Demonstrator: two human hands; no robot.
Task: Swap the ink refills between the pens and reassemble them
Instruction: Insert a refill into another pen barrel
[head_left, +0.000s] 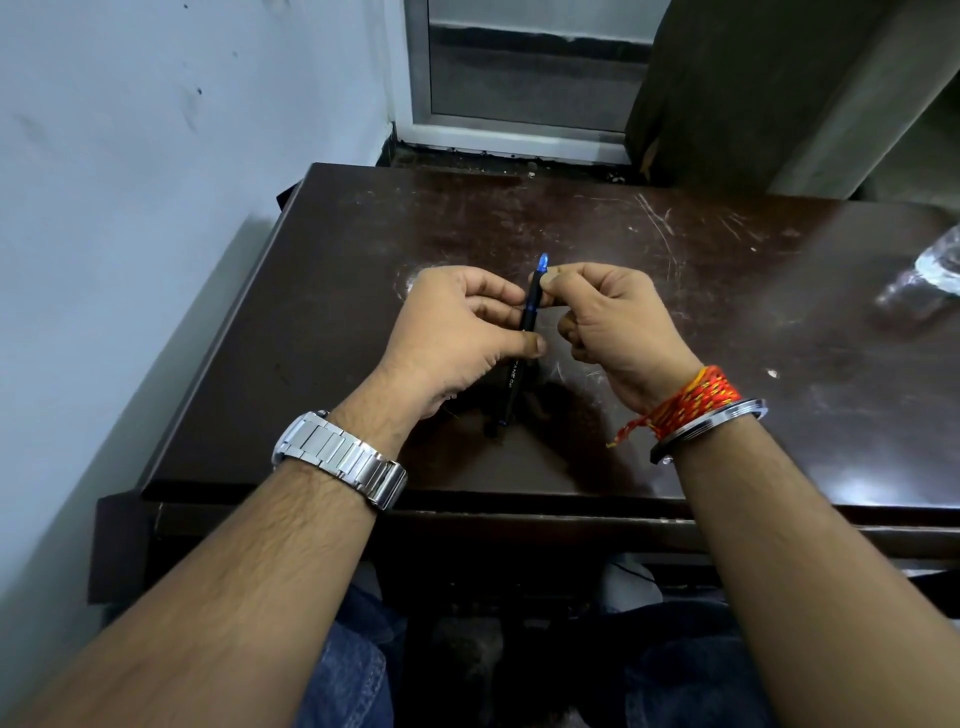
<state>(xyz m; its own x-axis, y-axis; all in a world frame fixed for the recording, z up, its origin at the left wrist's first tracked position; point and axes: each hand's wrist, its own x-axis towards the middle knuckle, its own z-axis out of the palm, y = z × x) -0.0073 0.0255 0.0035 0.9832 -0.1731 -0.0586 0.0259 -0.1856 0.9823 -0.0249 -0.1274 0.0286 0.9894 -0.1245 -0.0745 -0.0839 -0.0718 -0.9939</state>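
Observation:
A black pen (521, 345) with a blue tip and blue band is held above the dark brown table (727, 332), tilted with its blue end pointing away from me. My left hand (457, 332) grips the middle of its barrel between thumb and fingers. My right hand (608, 322) pinches the upper part near the blue tip. The pen's lower end reaches down towards the table near my left wrist. A second pen is hidden or out of view.
A clear plastic wrapper (930, 280) lies at the table's right edge. A pale wall (156, 156) stands close on the left, and a door frame (519, 124) rises behind the table. The table's front edge (467, 499) runs just beyond my forearms.

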